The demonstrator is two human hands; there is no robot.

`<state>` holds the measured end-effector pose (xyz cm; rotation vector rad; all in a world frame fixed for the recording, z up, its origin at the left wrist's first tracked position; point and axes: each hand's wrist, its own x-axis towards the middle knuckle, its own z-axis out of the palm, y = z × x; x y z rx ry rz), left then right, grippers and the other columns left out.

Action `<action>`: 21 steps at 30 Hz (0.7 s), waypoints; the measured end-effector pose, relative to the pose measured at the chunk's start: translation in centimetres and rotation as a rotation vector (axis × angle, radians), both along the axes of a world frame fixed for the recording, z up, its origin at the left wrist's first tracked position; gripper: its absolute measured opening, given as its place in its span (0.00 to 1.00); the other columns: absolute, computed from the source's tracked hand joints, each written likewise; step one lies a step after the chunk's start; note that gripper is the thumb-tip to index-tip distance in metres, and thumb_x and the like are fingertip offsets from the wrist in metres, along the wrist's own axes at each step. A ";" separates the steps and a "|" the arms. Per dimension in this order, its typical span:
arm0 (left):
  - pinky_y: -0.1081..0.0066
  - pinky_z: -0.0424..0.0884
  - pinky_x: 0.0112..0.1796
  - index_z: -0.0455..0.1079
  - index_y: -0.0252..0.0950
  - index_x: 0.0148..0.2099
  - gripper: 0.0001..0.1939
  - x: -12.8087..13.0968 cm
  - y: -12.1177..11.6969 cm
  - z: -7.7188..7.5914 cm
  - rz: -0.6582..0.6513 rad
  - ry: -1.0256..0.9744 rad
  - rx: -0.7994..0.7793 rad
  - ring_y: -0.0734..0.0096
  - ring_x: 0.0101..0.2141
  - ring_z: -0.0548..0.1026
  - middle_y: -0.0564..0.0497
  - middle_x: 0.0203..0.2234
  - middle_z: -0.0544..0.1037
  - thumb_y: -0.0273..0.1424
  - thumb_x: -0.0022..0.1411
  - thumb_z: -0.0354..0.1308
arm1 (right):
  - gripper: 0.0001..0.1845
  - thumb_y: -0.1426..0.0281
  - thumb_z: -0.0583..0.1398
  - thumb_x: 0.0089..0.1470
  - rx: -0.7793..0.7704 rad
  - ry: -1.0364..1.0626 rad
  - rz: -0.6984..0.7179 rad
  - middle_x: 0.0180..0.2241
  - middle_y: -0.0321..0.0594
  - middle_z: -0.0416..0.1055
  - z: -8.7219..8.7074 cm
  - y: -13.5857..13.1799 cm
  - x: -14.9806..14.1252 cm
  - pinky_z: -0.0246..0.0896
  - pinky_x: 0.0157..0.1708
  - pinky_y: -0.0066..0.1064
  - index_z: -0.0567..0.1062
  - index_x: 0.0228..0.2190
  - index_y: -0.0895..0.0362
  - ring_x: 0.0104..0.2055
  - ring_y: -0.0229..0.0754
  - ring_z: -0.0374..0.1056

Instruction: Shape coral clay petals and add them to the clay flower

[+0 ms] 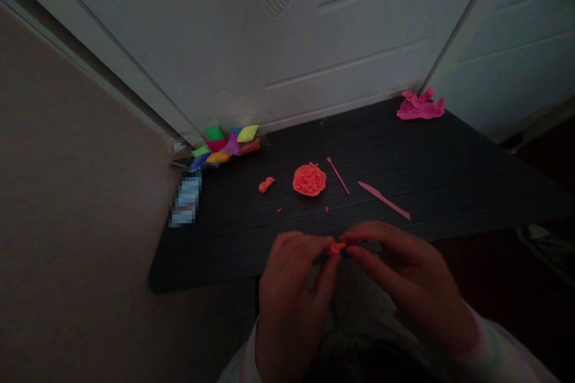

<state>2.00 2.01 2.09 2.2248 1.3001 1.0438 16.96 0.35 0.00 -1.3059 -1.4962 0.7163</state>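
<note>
Between the thumb and forefinger of my left hand (291, 287) is a small twisted piece of coral-coloured modelling clay (336, 248). My right hand (411, 272) pinches the right end of this same piece with thumb and forefinger. Both hands are at the near edge of the dark table (211, 251). Beyond them lies a ruffled, flower-like clay form (309, 180) in the same coral colour. A small lump of clay (266, 184) is left of it, and tiny clay crumbs (326, 209) lie closer to me.
Two pink modelling tools, a thin stick (338, 175) and a flat knife (384, 200), lie right of the flower form. Colourful clay packets (231, 143) sit at the back left, above a blurred pale-blue item (185, 200). A crumpled pink piece (420, 105) lies back right, against white panels (350, 30).
</note>
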 end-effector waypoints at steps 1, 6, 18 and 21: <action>0.73 0.69 0.32 0.68 0.37 0.37 0.08 0.0 -0.1 0.1 0.001 0.004 0.008 0.73 0.31 0.72 0.54 0.28 0.75 0.24 0.52 0.58 | 0.05 0.70 0.59 0.48 -0.003 0.002 0.007 0.30 0.34 0.73 0.1 -0.1 0.0 0.66 0.32 0.26 0.73 0.32 0.51 0.32 0.37 0.69; 0.73 0.69 0.33 0.67 0.37 0.35 0.07 -0.2 -0.3 0.7 0.001 0.015 0.092 0.74 0.31 0.72 0.54 0.27 0.75 0.23 0.52 0.58 | 0.06 0.71 0.60 0.48 -0.014 0.026 0.071 0.30 0.34 0.73 0.5 -0.4 0.0 0.66 0.32 0.26 0.73 0.32 0.51 0.32 0.36 0.69; 0.72 0.71 0.34 0.69 0.37 0.35 0.09 -0.6 -0.6 0.7 -0.033 0.007 0.135 0.72 0.32 0.72 0.53 0.28 0.76 0.21 0.51 0.58 | 0.04 0.73 0.59 0.49 -0.016 0.060 0.149 0.26 0.33 0.72 1.0 -0.3 -0.3 0.65 0.29 0.24 0.72 0.29 0.53 0.29 0.35 0.68; 0.72 0.70 0.34 0.68 0.37 0.36 0.10 -0.6 -0.6 0.5 -0.028 0.009 0.121 0.72 0.33 0.71 0.54 0.28 0.76 0.21 0.50 0.59 | 0.04 0.73 0.58 0.49 -0.017 0.055 0.127 0.26 0.32 0.72 0.8 -0.4 -0.5 0.64 0.28 0.24 0.72 0.28 0.52 0.28 0.34 0.68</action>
